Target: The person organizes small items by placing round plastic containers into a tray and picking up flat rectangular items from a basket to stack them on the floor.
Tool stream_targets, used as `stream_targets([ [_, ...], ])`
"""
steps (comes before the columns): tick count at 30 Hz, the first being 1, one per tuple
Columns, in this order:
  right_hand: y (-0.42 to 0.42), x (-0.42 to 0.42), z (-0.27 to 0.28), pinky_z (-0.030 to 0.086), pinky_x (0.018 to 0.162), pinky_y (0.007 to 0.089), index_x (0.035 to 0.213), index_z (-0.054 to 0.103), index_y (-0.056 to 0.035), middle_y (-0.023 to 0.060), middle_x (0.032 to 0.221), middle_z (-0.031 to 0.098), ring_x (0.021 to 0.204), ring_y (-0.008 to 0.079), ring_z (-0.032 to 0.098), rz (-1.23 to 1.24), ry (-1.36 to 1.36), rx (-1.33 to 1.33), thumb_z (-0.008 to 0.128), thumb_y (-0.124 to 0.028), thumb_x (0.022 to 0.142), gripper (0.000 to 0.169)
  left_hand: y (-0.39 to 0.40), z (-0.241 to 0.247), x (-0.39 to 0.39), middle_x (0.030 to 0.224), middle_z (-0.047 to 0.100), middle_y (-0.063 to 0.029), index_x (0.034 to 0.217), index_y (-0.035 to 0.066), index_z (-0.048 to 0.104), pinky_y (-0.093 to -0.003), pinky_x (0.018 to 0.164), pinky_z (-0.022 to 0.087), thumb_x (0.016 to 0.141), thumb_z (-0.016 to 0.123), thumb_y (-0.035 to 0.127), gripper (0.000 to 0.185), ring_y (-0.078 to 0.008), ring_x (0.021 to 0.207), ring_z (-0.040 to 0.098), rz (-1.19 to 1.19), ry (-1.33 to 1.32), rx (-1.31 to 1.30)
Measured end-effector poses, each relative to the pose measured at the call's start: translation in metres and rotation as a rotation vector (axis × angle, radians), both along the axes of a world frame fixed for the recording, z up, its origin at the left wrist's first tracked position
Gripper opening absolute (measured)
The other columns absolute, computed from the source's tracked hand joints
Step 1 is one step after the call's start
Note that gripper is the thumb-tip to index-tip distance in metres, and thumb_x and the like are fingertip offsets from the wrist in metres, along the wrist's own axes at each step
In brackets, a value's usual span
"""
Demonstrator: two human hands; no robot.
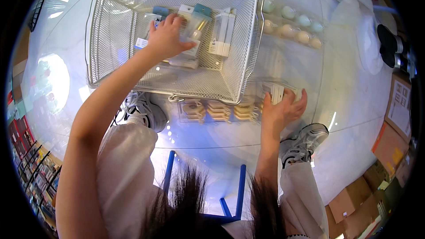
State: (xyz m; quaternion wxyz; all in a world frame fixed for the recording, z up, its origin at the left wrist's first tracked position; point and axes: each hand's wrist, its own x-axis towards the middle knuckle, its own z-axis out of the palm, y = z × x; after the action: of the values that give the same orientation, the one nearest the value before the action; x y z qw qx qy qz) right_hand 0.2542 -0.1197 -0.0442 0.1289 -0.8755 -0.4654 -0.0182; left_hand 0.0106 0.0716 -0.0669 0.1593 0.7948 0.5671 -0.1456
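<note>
My left hand [167,39] reaches into a white wire-mesh basket [247,56], fingers apart and thumb stretched out. Under and around it lie packaged cosmetic brushes; one pack [199,23] has a blue-green top and shows a brush with a gold-coloured ferrule. Narrow white boxes [221,35] rest at the basket's right side. Outside the basket, my right hand [282,109] is at some small white boxes [275,93], its thumb and fingers on either side of them. Whether it grips them is not clear.
Clear trays on the glossy floor hold round pale green and peach sponges [289,30] and stacked beige puffs with loops [217,111]. A blue-legged stool [240,189] is beneath me. Cardboard boxes [350,196] line the right; shelved goods [36,176] stand left.
</note>
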Motion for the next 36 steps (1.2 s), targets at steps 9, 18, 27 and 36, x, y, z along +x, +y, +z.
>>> stream_targets([
  [9,-0.004,0.005,-0.015,0.022,0.098,0.0574,0.115,0.047,-0.0074,0.014,0.129,0.036,0.124,0.0374,0.028,0.076,-0.054,-0.044,0.064,-0.011,0.07,0.048,-0.007,-0.013,0.026,0.124,0.038,-0.0211,0.136,0.002,0.017,-0.0396,0.085,0.045,0.065,0.073,0.028,0.093,-0.0361,0.106,0.048,0.12,-0.34,-0.037],
  [18,0.0,-0.005,-0.007,0.019,0.099,0.0575,0.121,0.043,-0.0075,0.0138,0.133,0.033,0.126,0.037,0.025,0.015,-0.139,-0.036,0.06,-0.012,0.073,0.051,0.042,0.028,-0.052,0.107,0.058,-0.0202,0.127,0.009,0.042,-0.039,0.082,0.047,0.083,0.057,0.021,0.048,-0.0319,0.095,0.059,0.166,-0.455,-0.103],
  [27,0.026,-0.025,0.035,0.023,0.1,0.0499,0.121,0.041,-0.0025,0.0151,0.131,0.035,0.124,0.0347,0.029,0.196,0.106,0.276,0.059,-0.007,0.073,0.052,0.041,0.017,-0.116,0.105,0.058,-0.0185,0.122,0.006,0.045,-0.0373,0.086,0.045,0.084,0.055,0.02,0.042,-0.0321,0.098,0.057,0.232,-0.241,0.223],
  [36,0.027,-0.029,0.041,0.028,0.1,0.0438,0.12,0.039,0.0018,0.0192,0.129,0.035,0.12,0.0339,0.036,0.222,0.276,0.357,0.055,-0.002,0.077,0.046,0.018,0.014,0.013,0.11,0.051,-0.0145,0.115,0.002,0.046,-0.0379,0.08,0.048,0.081,0.059,0.032,0.047,-0.0294,0.099,0.055,-0.053,0.007,0.022],
])
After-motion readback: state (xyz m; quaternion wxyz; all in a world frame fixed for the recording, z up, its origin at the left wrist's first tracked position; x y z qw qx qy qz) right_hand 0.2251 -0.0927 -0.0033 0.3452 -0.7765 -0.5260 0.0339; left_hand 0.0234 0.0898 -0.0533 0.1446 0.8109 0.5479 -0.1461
